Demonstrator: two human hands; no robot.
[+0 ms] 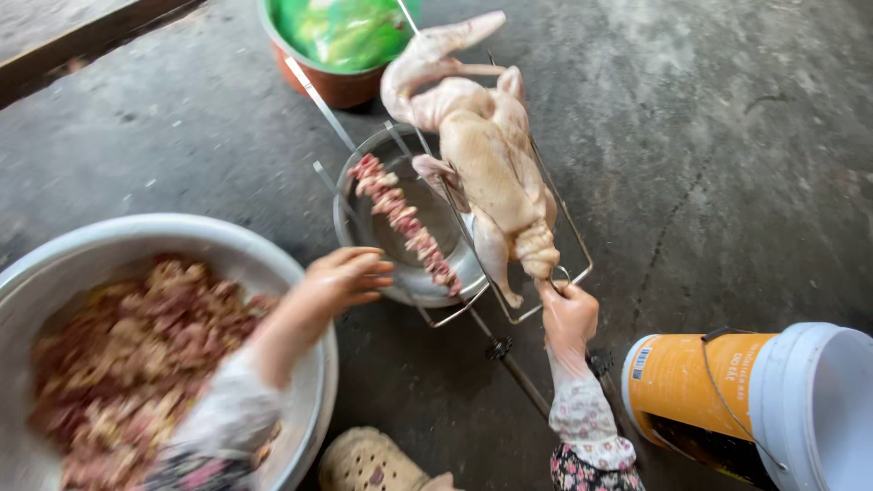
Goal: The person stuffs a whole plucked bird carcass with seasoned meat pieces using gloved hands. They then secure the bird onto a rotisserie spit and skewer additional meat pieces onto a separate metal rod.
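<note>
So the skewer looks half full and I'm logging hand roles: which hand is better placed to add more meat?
Left, probably: it's free beside the skewer; the right grips the rack.

Concrete floor (727, 136): meat basin (273, 264), orange bucket (700, 382), red pot (336, 86).

To your left sits a large metal basin (291, 273) heaped with chopped raw meat (127, 355), reddish and pale. At the top edge you see a brown pot (336, 86) holding a green plastic bag (350, 32). On your right an orange bucket with a white lid (755, 391) lies on its side on the grey concrete floor (727, 155). Near the bottom edge a beige perforated shoe (368, 464) shows.
</note>
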